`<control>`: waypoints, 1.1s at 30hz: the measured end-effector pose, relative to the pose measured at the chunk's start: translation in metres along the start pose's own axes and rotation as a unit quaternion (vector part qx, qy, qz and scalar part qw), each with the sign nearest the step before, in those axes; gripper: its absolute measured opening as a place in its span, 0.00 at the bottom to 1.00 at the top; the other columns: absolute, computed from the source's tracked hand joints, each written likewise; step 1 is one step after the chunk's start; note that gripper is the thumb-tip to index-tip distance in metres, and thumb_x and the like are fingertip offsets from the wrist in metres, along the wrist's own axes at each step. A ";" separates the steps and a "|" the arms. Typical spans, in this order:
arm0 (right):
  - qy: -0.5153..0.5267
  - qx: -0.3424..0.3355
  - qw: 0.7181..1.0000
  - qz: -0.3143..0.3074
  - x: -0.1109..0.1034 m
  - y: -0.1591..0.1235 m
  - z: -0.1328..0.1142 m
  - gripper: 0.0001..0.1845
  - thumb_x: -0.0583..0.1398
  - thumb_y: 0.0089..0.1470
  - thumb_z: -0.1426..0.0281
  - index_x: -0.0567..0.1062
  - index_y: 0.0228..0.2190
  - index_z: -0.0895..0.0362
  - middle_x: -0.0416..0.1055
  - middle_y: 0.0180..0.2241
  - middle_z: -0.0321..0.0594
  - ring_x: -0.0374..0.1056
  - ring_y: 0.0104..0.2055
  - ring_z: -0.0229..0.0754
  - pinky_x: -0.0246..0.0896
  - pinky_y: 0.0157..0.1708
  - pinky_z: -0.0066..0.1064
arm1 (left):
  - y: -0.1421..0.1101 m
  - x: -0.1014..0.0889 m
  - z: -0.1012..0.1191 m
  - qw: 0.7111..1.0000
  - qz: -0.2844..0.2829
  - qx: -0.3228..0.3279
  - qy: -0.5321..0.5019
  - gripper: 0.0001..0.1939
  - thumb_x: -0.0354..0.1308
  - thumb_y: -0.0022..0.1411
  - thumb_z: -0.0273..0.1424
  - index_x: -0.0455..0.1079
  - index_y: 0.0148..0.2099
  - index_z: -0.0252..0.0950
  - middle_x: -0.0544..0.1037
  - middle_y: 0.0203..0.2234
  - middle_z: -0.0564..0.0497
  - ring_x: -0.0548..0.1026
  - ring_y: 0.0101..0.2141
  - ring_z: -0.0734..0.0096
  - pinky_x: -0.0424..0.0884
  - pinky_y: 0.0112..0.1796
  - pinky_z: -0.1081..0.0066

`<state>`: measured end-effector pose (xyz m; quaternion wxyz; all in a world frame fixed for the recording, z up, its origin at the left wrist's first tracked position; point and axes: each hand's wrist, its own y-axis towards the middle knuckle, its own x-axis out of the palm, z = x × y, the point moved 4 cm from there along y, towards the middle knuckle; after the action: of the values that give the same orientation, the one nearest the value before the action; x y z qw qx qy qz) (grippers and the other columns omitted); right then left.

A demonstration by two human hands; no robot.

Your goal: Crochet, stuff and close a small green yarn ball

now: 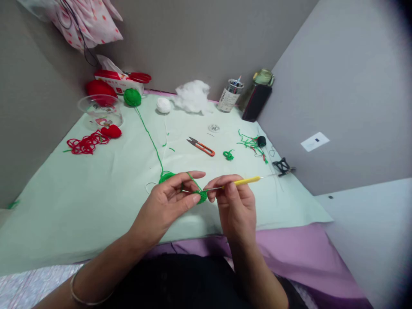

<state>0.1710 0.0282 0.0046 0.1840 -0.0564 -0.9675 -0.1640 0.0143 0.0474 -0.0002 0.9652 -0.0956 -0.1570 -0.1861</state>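
Note:
My left hand (174, 195) pinches a small green crochet piece (202, 196) between thumb and fingers, with green yarn looped over the index finger. The yarn strand (149, 137) runs back across the table to a green yarn ball (132, 97) at the far left. My right hand (233, 201) grips a crochet hook with a yellow handle (246, 181), its metal tip pointing into the green piece. Both hands hover just above the near part of the pale green table cover (80, 193).
Orange-handled thread snips (201, 146) lie mid-table. Red yarn tangle (84, 143) and a clear bowl (100, 110) sit at left. A white yarn ball (163, 105), white stuffing (193, 96), a pen cup (230, 95), a dark bottle (256, 101) and green scraps (251, 141) line the back and right.

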 end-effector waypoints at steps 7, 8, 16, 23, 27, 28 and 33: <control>-0.078 -0.038 0.996 -0.036 -0.001 -0.006 -0.011 0.11 0.57 0.71 0.67 0.80 0.40 0.52 0.80 0.36 0.38 0.72 0.34 0.38 0.69 0.36 0.32 | -0.002 -0.001 0.003 1.000 -0.001 0.012 0.026 0.17 0.68 0.62 0.29 0.81 0.53 0.49 0.76 0.34 0.56 0.76 0.39 0.75 0.73 0.47 0.74; -0.107 -0.055 0.992 -0.040 -0.001 -0.007 -0.013 0.11 0.57 0.71 0.68 0.80 0.40 0.52 0.80 0.36 0.38 0.72 0.34 0.38 0.69 0.36 0.33 | -0.002 -0.001 0.004 0.999 0.005 0.019 0.040 0.17 0.67 0.63 0.29 0.81 0.53 0.49 0.76 0.34 0.56 0.76 0.39 0.74 0.73 0.47 0.73; -0.306 -0.247 0.915 -0.094 0.009 -0.019 -0.021 0.12 0.55 0.69 0.75 0.78 0.46 0.53 0.80 0.36 0.43 0.77 0.40 0.45 0.74 0.38 0.39 | -0.008 0.004 0.016 0.942 0.082 0.189 0.265 0.15 0.62 0.63 0.23 0.80 0.49 0.41 0.80 0.38 0.52 0.76 0.39 0.71 0.72 0.46 0.69; -0.356 -0.293 0.878 -0.126 0.013 -0.025 -0.018 0.12 0.58 0.67 0.76 0.78 0.48 0.55 0.80 0.42 0.48 0.78 0.43 0.45 0.77 0.38 0.36 | -0.021 0.010 0.029 0.809 0.097 0.407 0.414 0.19 0.62 0.61 0.16 0.79 0.51 0.39 0.83 0.36 0.51 0.74 0.39 0.67 0.69 0.46 0.66; -0.413 -0.335 0.840 -0.111 0.011 -0.031 -0.018 0.22 0.60 0.64 0.81 0.77 0.56 0.53 0.79 0.49 0.48 0.77 0.46 0.45 0.78 0.36 0.33 | -0.018 0.006 0.023 0.898 0.116 0.301 0.299 0.17 0.65 0.62 0.20 0.80 0.49 0.44 0.81 0.36 0.54 0.74 0.41 0.68 0.69 0.47 0.67; -0.428 -0.354 0.825 -0.107 0.011 -0.033 -0.017 0.23 0.61 0.63 0.81 0.76 0.57 0.53 0.78 0.48 0.48 0.77 0.46 0.45 0.78 0.36 0.33 | -0.015 0.004 0.019 0.936 0.114 0.236 0.236 0.17 0.66 0.62 0.22 0.80 0.50 0.45 0.80 0.36 0.55 0.74 0.40 0.70 0.69 0.47 0.68; -0.443 -0.404 0.798 -0.069 0.009 -0.032 -0.010 0.21 0.63 0.63 0.78 0.79 0.55 0.50 0.77 0.45 0.43 0.76 0.45 0.46 0.78 0.38 0.36 | -0.005 0.009 0.000 0.994 0.019 -0.046 -0.099 0.25 0.73 0.59 0.34 0.78 0.59 0.45 0.71 0.29 0.56 0.66 0.28 0.79 0.65 0.32 0.77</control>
<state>0.1603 -0.0052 0.0077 -0.3156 -0.1250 -0.7909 -0.5091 0.0201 0.0398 0.0034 0.9429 -0.1608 -0.2410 -0.1641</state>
